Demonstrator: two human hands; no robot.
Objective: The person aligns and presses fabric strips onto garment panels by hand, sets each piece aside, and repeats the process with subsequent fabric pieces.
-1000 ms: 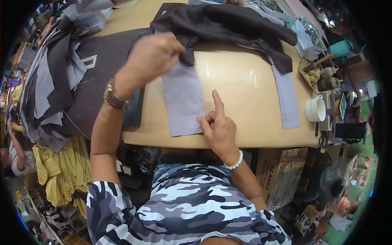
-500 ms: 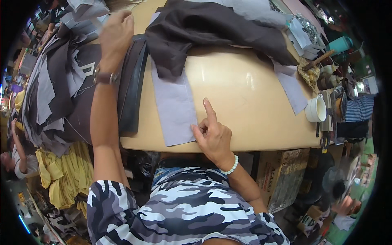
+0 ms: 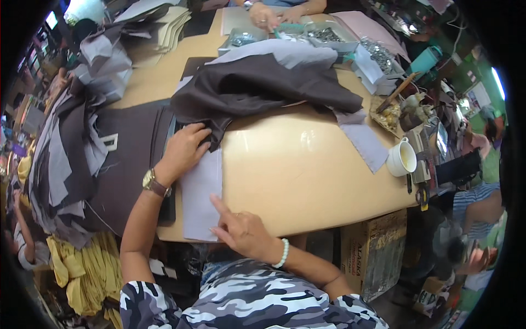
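Observation:
A dark brown piece of cloth [image 3: 274, 88] lies bunched across the far half of the table. My left hand [image 3: 186, 151], with a watch on its wrist, has its fingers closed on the near left corner of that cloth. A pale lavender cloth strip [image 3: 200, 192] runs from under this corner toward the near table edge. Over the strip's near right edge is my right hand [image 3: 244, 236], with a beaded bracelet at the wrist; its index finger and thumb are stretched apart, its other fingers curl in, and it holds nothing.
Layered dark and lavender cloth pieces [image 3: 60, 159] are heaped at the left. A white cup [image 3: 402, 159] with pale yellowish content stands near the right edge, beside a wooden-handled tool [image 3: 399, 90]. Across the table, a co-worker's hands [image 3: 264, 17] are at trays of small metal parts [image 3: 326, 35].
My left hand has come down from its raised place at the far left onto the dark cloth's corner. My right hand has shifted left over the strip. The view now takes in the co-worker's hands.

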